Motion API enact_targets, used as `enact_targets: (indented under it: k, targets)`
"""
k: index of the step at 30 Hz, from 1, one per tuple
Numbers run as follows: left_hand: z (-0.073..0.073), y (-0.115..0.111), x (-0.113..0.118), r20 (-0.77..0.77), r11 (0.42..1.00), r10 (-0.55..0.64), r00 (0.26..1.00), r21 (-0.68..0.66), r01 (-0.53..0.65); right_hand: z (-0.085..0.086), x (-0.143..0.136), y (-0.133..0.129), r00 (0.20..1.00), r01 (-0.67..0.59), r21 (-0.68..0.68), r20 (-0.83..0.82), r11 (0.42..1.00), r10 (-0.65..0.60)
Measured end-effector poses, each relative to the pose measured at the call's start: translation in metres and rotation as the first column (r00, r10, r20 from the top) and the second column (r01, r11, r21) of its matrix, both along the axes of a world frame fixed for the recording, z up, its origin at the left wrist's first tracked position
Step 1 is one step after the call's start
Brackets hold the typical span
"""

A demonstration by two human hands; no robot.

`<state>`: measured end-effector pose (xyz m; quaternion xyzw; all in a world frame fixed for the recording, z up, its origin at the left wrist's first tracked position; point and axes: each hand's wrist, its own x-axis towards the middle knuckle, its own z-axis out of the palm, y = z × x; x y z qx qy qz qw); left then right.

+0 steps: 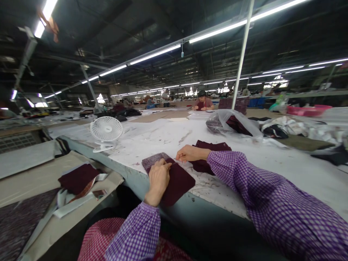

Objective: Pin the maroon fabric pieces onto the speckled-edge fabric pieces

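My left hand (pixel 158 178) lies across a dark maroon fabric piece (pixel 178 181) at the table's near edge, its fingers curled and gripping the cloth. Part of the maroon piece hangs over that edge. Under and beyond my left hand is a speckled maroon-grey fabric patch (pixel 154 159). My right hand (pixel 190 153) is just to the right, thumb and fingers pinched together close to the cloth's far edge; whatever is between the fingertips is too small to tell. Behind my right wrist lies a pile of dark maroon fabric pieces (pixel 213 146), partly hidden by the arm.
A white fan (pixel 106 129) stands at the table's left edge. A clear plastic bag (pixel 233 123) with maroon cloth sits at the back right. Fabric scraps (pixel 80 178) lie on a lower surface at left. Across the table a person (pixel 203 102) handles maroon cloth. A pole (pixel 243 54) rises behind.
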<state>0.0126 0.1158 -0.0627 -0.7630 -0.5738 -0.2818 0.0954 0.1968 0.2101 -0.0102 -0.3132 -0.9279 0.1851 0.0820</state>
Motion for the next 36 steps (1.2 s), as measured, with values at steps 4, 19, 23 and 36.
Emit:
enact_targets:
  k: [4,19,23,36]
  targets:
    - [-0.002,-0.001,-0.001,-0.055,0.999,-0.016,0.998,0.049,0.018,-0.004,-0.003,0.001,0.998,-0.064,0.098,0.020,0.993,0.062]
    - [-0.004,-0.003,-0.002,-0.063,0.999,-0.015,0.998,0.045,0.018,-0.003,-0.009,-0.011,0.992,-0.078,0.297,0.122,0.952,0.043]
    - [-0.005,-0.001,-0.004,-0.061,0.998,-0.036,0.997,0.042,0.038,-0.003,-0.010,-0.016,0.980,-0.135,0.405,0.192,0.904,0.060]
    - [0.007,-0.005,-0.002,-0.117,0.991,-0.042,0.992,-0.129,0.026,-0.023,0.002,-0.034,0.929,-0.281,0.685,0.369,0.672,0.013]
